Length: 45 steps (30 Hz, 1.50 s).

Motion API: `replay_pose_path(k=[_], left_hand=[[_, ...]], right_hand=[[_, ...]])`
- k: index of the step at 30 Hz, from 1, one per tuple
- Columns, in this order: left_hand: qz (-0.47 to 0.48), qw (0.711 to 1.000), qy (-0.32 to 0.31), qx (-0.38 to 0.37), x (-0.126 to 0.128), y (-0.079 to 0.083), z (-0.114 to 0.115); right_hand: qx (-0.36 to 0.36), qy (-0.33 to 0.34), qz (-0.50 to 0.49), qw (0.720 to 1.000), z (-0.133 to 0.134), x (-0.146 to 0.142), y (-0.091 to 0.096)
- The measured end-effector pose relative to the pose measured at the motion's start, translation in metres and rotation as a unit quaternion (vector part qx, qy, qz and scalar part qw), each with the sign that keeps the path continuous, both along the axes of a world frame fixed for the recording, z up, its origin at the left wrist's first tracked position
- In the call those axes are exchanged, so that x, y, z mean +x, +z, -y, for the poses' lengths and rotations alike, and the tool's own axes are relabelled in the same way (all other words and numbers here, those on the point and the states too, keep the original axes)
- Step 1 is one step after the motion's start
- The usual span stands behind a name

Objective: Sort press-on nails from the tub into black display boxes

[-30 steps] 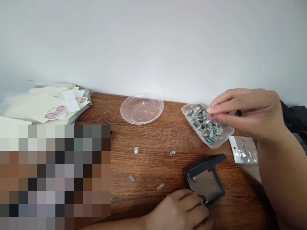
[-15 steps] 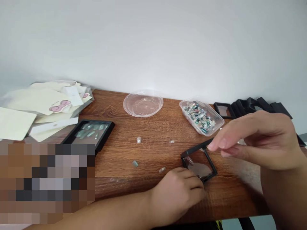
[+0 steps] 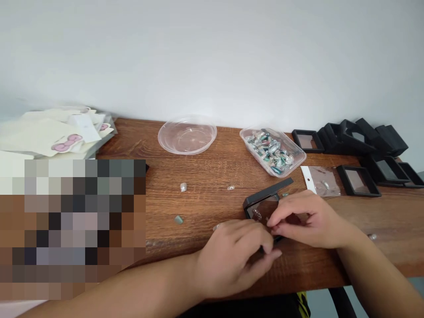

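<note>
A small black hinged case [image 3: 265, 201] lies open on the wooden table [image 3: 212, 185] near its front edge. My left hand [image 3: 232, 258] rests curled at the case's near left corner, its fingers against the frame. My right hand [image 3: 306, 221] is over the case's right side, thumb and forefinger pinched together on something too small to make out. A little pale piece [image 3: 258, 215] lies inside the case. Behind stands a clear rectangular tub [image 3: 272, 151] full of small teal, silver and pink pieces.
An empty clear round bowl [image 3: 187, 136] stands at the back. Loose small pieces [image 3: 183, 187] lie on the wood. Several black cases [image 3: 357, 143] and a clear bag [image 3: 321, 180] are at the right, cream cards [image 3: 49, 134] at the left. A blurred patch covers the lower left.
My right hand has come from the tub of pieces down onto the open case, fingers pinched. The left hand stays at the case. The view has shifted right.
</note>
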<state>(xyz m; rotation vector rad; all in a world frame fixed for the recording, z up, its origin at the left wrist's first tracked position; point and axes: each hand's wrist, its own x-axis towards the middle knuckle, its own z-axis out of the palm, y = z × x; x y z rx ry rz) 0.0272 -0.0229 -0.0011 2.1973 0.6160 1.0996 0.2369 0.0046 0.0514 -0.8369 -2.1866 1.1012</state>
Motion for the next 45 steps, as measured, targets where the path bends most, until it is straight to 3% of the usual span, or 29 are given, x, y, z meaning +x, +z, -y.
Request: replay_pose_path(k=[3, 7, 15, 25, 28, 33, 37, 45], left_hand=[[0.055, 0.998, 0.038, 0.018, 0.001, 0.004, -0.001], [0.053, 0.997, 0.025, 0.055, -0.003, 0.005, -0.005], [0.066, 0.997, -0.024, 0.037, -0.01, 0.014, -0.014], [0.044, 0.998, -0.012, 0.039, -0.014, 0.02, -0.022], [0.046, 0.998, -0.013, 0.034, -0.016, 0.019, -0.021], [0.052, 0.999, -0.015, -0.004, -0.016, 0.019, -0.018], [0.092, 0.995, -0.045, 0.0, -0.013, 0.017, -0.023], [0.089, 0.995, -0.036, 0.031, -0.012, 0.015, -0.023]], right_hand=[[-0.003, 0.005, -0.02, 1.0, 0.003, -0.004, -0.006], [0.051, -0.005, -0.025, 0.998, 0.009, -0.008, -0.011], [0.237, -0.061, 0.021, 0.969, 0.013, -0.013, -0.011], [0.25, -0.075, 0.019, 0.965, 0.015, -0.01, -0.004], [0.213, -0.075, 0.016, 0.974, 0.015, -0.011, -0.007], [0.064, -0.045, 0.02, 0.997, 0.014, -0.011, -0.007], [-0.048, -0.054, -0.009, 0.997, 0.014, -0.008, -0.002], [-0.124, -0.04, -0.057, 0.99, 0.012, -0.006, -0.003]])
